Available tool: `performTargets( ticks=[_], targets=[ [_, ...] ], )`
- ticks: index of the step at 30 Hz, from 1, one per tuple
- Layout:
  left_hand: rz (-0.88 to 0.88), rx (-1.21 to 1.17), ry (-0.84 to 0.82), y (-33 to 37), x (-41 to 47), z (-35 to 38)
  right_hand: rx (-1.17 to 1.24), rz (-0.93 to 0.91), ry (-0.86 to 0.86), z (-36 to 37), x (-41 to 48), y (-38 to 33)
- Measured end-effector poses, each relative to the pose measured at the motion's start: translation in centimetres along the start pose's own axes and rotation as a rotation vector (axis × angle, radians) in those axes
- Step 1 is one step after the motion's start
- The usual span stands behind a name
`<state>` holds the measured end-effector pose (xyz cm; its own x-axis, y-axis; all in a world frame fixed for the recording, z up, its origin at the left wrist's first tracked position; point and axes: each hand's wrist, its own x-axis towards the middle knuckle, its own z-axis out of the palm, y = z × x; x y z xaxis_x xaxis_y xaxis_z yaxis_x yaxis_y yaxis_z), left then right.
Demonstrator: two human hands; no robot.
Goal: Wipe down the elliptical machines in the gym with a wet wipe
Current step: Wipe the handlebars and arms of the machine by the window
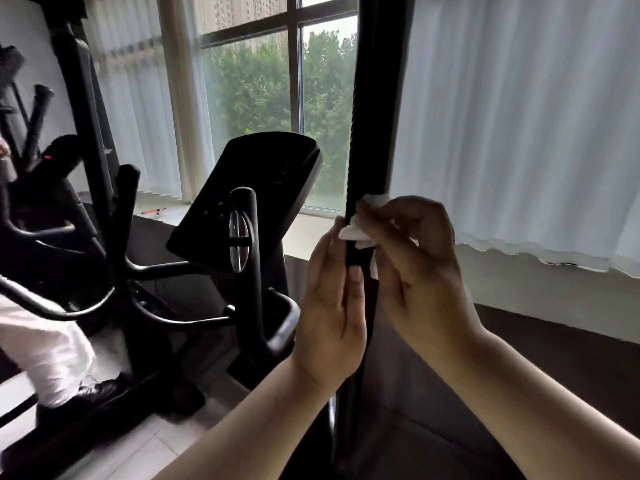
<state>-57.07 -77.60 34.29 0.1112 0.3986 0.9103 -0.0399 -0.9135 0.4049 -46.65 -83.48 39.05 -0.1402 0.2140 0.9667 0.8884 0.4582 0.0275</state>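
Observation:
A tall black handle bar [375, 116] of the elliptical rises upright through the middle of the view. My right hand [415, 265] holds a white wet wipe [356, 232] wrapped against the bar, fingers curled round it. My left hand [332, 306] grips the same bar from the left just below the wipe, thumb lying along the bar. The machine's black console [249, 199] tilts at centre left, with a short grip post carrying silver sensor plates [239, 242] in front of it.
Another person in white trousers [41, 351] and a black shoe [93, 393] stands on a neighbouring machine at the left. A window [277, 109] with trees outside and white curtains [519, 126] lie behind. A low sill runs along the wall.

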Motion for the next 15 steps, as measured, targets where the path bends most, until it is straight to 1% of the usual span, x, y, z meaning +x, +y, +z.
performTargets(
  ticks=[2,5,7,10,12,15],
  targets=[
    [-0.009,-0.023,-0.014,-0.1,-0.2,0.0,0.008,-0.008,-0.037,0.3,-1.5,-0.4],
    [-0.018,-0.037,-0.020,-0.3,-0.9,0.0,-0.079,-0.062,-0.092,-0.1,-2.1,-0.4],
    [-0.014,-0.002,0.002,-0.3,-1.5,0.2,-0.085,-0.069,-0.065,-0.5,-0.9,0.0],
    [-0.031,-0.004,0.017,-0.2,-1.9,0.3,-0.036,-0.021,-0.053,-0.5,-0.2,-0.4],
    [-0.037,-0.031,0.017,-0.3,-2.3,0.3,-0.062,-0.031,-0.123,-0.1,-1.7,-1.1],
    [-0.044,-0.049,0.017,-0.8,-3.4,0.1,-0.088,-0.126,-0.208,-0.2,-3.3,-1.1]
  ],
)
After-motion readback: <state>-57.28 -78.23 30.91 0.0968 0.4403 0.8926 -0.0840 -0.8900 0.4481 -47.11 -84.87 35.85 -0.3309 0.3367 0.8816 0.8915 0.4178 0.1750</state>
